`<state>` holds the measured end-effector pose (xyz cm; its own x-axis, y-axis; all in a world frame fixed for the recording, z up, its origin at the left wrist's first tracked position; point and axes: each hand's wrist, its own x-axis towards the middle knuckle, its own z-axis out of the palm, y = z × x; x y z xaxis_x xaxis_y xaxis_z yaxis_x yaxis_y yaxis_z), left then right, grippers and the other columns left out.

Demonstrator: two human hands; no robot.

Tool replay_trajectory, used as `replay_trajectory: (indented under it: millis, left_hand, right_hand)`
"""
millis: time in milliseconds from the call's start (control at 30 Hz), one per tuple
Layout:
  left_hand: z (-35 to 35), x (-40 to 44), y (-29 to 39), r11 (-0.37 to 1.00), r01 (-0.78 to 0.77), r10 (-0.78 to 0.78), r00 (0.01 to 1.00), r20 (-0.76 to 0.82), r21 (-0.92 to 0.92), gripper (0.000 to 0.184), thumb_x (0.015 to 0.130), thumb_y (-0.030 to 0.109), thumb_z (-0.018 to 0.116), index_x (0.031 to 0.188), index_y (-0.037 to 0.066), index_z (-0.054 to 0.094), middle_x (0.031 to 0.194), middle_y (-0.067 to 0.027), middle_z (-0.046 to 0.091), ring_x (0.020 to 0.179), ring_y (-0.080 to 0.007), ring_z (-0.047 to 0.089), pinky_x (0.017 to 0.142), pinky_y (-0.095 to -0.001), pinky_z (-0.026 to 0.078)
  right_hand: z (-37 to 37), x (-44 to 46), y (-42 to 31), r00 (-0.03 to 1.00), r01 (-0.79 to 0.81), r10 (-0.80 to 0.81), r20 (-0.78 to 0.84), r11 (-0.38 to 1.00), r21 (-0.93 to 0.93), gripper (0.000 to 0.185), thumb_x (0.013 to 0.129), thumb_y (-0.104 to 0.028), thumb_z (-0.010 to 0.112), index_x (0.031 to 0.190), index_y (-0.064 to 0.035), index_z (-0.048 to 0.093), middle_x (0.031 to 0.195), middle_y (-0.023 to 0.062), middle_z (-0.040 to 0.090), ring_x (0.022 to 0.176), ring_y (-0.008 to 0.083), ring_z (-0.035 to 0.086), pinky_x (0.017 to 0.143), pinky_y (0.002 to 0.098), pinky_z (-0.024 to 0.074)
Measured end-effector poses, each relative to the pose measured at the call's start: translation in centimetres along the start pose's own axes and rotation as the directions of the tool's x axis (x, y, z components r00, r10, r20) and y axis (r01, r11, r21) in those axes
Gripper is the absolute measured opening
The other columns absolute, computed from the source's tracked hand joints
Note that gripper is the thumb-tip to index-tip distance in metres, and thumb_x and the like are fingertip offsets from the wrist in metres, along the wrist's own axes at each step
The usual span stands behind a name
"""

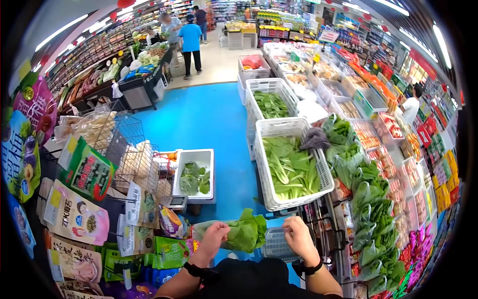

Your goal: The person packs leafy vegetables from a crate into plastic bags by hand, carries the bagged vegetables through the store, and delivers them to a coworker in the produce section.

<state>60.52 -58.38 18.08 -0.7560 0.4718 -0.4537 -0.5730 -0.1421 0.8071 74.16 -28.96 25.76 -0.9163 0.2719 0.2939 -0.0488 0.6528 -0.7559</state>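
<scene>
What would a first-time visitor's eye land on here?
Probably the bright blue floor running up the middle of the view. Next, perhaps, the near white crate just right of it, piled with pale-stemmed greens. Then, at bottom centre, the left hand's fingers holding a leafy bunch.

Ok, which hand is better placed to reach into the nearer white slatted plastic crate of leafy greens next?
Probably the right hand: it sits nearer that crate and seems to hold nothing, while the left hand holds a bright-green leafy bundle.
</scene>
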Motion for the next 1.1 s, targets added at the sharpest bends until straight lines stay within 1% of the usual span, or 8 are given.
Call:
replay_trajectory:
  millis: [200,367,500,600,767,900,967,1100]
  left_hand:
    - [-3.0,1.9,4.5,0.991,-0.092,0.088,0.995,-0.042,-0.101,0.007,0.102,0.011,0.062,0.103,0.004,0.061,0.085,-0.0014,0.060,0.074,-0.0107,0.058,0.070,-0.0255,0.048]
    - [-5.0,5.8,7.2,0.974,-0.161,0.144,0.983,-0.115,-0.157,0.007,0.101,0.012,0.063,0.102,0.005,0.063,0.079,0.0003,0.058,0.070,-0.0088,0.055,0.068,-0.0240,0.044]
    - [-6.6,10.1,9.1,0.973,-0.132,0.103,0.982,-0.157,-0.189,0.006,0.101,0.011,0.063,0.102,0.005,0.062,0.082,-0.0013,0.059,0.072,-0.0115,0.058,0.069,-0.0267,0.048]
    - [-6.3,13.3,11.9,0.967,-0.124,0.076,0.974,-0.212,-0.224,0.005,0.101,0.011,0.062,0.100,0.006,0.060,0.085,-0.0028,0.060,0.073,-0.0141,0.060,0.071,-0.0295,0.052]
    - [-3.2,20.5,16.5,0.974,-0.115,0.072,0.973,-0.217,-0.194,0.007,0.101,0.013,0.063,0.100,0.006,0.061,0.083,-0.0015,0.060,0.073,-0.0118,0.059,0.071,-0.0278,0.049]
    - [-2.4,26.2,19.1,0.985,-0.101,0.073,0.979,-0.192,-0.139,0.006,0.103,0.012,0.060,0.100,0.007,0.060,0.086,-0.0015,0.059,0.076,-0.0134,0.060,0.072,-0.0308,0.051]
    - [-2.0,29.1,20.8,0.990,-0.076,0.049,0.976,-0.212,-0.122,0.006,0.103,0.013,0.060,0.100,0.007,0.060,0.086,-0.0010,0.059,0.075,-0.0127,0.059,0.072,-0.0294,0.051]
    - [-2.6,35.3,23.8,0.985,-0.132,0.110,0.976,-0.189,-0.109,0.007,0.101,0.015,0.065,0.102,0.008,0.064,0.082,0.0022,0.058,0.072,-0.0083,0.057,0.071,-0.0263,0.047]
  right_hand:
    - [2.1,4.9,-1.0,0.965,-0.158,0.184,0.185,0.976,-0.147,0.018,0.095,-0.021,0.076,0.099,-0.0037,0.074,0.074,0.0151,0.072,0.066,0.0383,0.070,0.063,0.0409,0.0562]
    - [2.3,8.9,4.1,0.952,-0.123,0.181,0.248,0.965,-0.232,0.033,0.091,-0.028,0.077,0.113,-0.0026,0.074,0.108,0.0197,0.075,0.104,0.0365,0.072,0.090,0.0465,0.0555]
    - [6.1,10.5,13.7,0.653,-0.208,0.535,0.535,0.807,-0.553,0.060,0.091,-0.052,0.073,0.141,-0.0201,0.064,0.129,0.0176,0.072,0.122,0.0416,0.065,0.110,0.0737,0.0363]
    - [7.8,16.1,14.2,0.591,-0.230,0.498,0.635,0.858,-0.460,0.060,0.093,-0.049,0.072,0.139,-0.0115,0.065,0.127,0.0199,0.072,0.119,0.0417,0.067,0.104,0.0540,0.0513]
    - [9.4,25.1,20.9,0.732,-0.180,0.307,0.608,0.948,-0.263,0.037,0.089,-0.021,0.072,0.124,-0.0088,0.073,0.100,0.0203,0.076,0.098,0.0404,0.071,0.086,0.0497,0.0561]
    - [7.7,32.1,22.3,0.856,-0.003,0.195,0.478,0.928,-0.373,0.035,0.091,-0.030,0.074,0.116,-0.0054,0.074,0.084,0.0169,0.075,0.085,0.0410,0.072,0.077,0.0501,0.0566]
    - [7.7,35.7,20.8,0.916,-0.181,0.292,0.275,0.913,-0.366,0.041,0.091,-0.035,0.076,0.118,-0.0034,0.073,0.082,0.0177,0.075,0.081,0.0406,0.072,0.075,0.0500,0.0567]
    - [10.3,40.3,21.6,0.846,-0.254,0.341,0.409,0.933,-0.253,0.047,0.093,-0.037,0.075,0.126,-0.0040,0.069,0.095,0.0199,0.077,0.092,0.0393,0.074,0.081,0.0473,0.0582]
